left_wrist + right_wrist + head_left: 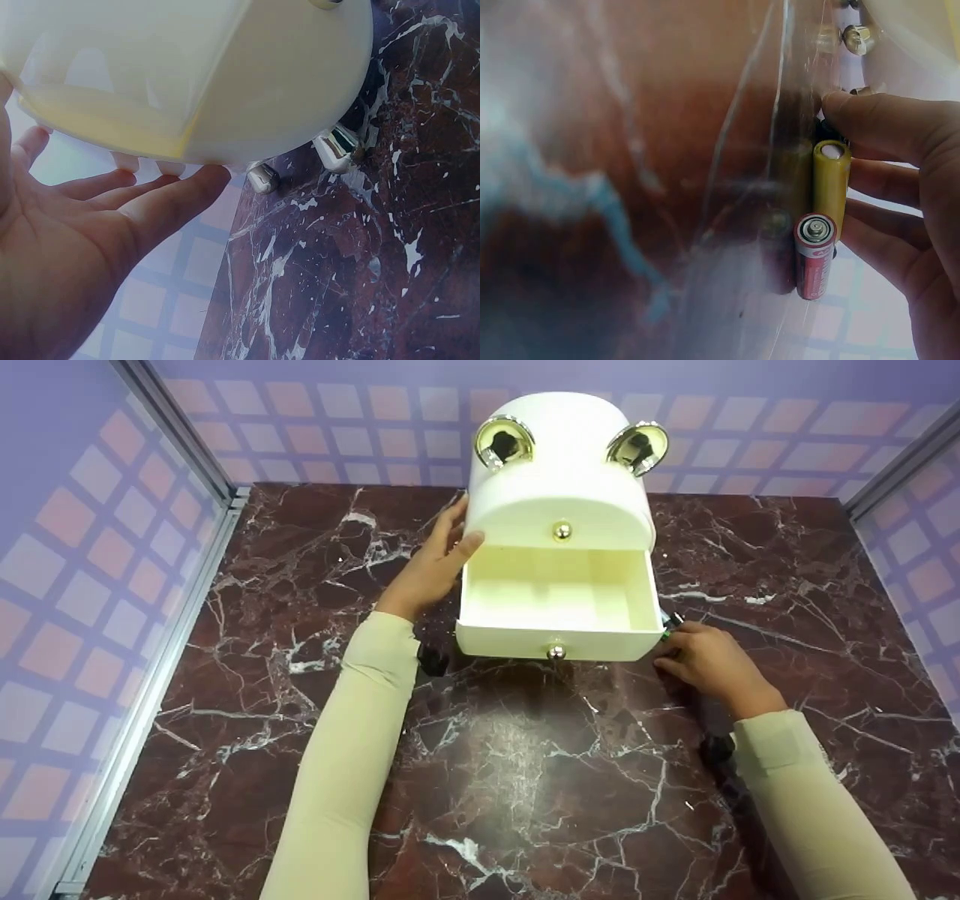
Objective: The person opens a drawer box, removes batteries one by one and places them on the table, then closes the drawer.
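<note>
Cream drawer box (pixel 561 495) on marble surface (pixel 525 780); lower drawer (pixel 559 611) pulled out, contents not discernible. Left hand (pixel 431 566) rests open-fingered on box's left side. Right hand (pixel 705 660) pinches two batteries (pixel 823 225) beside drawer's right corner.

the open drawer (pixel 559 611) juts toward the near side; bare marble table (pixel 525 780) lies near; walls (pixel 97 555) close left, right, far.

i count one white cabinet (pixel 559 487) on the marble table (pixel 525 780), with one drawer (pixel 559 611) pulled open. two round knobs on its front: one upper (pixel 561 531), one lower (pixel 556 652). two shiny gold ears (pixel 504 441) on top. two shiny feet (pixel 336 150) underneath. two batteries at my right hand (pixel 709 660): one yellow (pixel 830 184), one red (pixel 814 255). two hands, the left hand (pixel 435 562) included.
</note>
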{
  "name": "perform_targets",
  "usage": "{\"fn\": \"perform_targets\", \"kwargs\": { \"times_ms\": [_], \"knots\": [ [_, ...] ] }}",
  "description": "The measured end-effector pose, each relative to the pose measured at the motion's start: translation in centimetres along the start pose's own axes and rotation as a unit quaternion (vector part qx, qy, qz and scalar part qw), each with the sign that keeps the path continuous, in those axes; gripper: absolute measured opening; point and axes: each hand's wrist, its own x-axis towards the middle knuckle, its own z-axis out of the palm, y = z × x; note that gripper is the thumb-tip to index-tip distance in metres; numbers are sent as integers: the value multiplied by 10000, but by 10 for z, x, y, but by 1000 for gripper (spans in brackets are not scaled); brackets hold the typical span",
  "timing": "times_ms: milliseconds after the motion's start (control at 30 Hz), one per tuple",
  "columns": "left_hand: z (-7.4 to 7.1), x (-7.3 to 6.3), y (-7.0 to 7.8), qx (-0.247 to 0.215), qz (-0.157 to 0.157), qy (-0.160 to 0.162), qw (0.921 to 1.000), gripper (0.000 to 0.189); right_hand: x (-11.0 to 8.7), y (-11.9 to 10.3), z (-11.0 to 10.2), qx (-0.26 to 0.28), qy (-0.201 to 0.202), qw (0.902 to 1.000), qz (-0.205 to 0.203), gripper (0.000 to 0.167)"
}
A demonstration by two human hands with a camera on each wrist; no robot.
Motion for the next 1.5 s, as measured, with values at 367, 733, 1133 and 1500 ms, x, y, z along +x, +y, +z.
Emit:
{"fn": "perform_targets", "kwargs": {
  "times_ms": [367,733,1133,1500],
  "knots": [
    [1,-1,1,7,-88,35,10000,71,-1,0,0,28,-26,10000,92,15],
    [2,-1,1,-30,-70,18,10000,71,-8,-5,-4,-56,273,9996,-110,16],
    [-1,-16,28,-73,-137,-152,9998,66,-12,-29,-15,-56,708,9965,-448,14],
    [-1,-16,32,-118,-132,-172,9997,67,-14,-68,-28,281,1240,9824,-1366,22]
  ]
}}
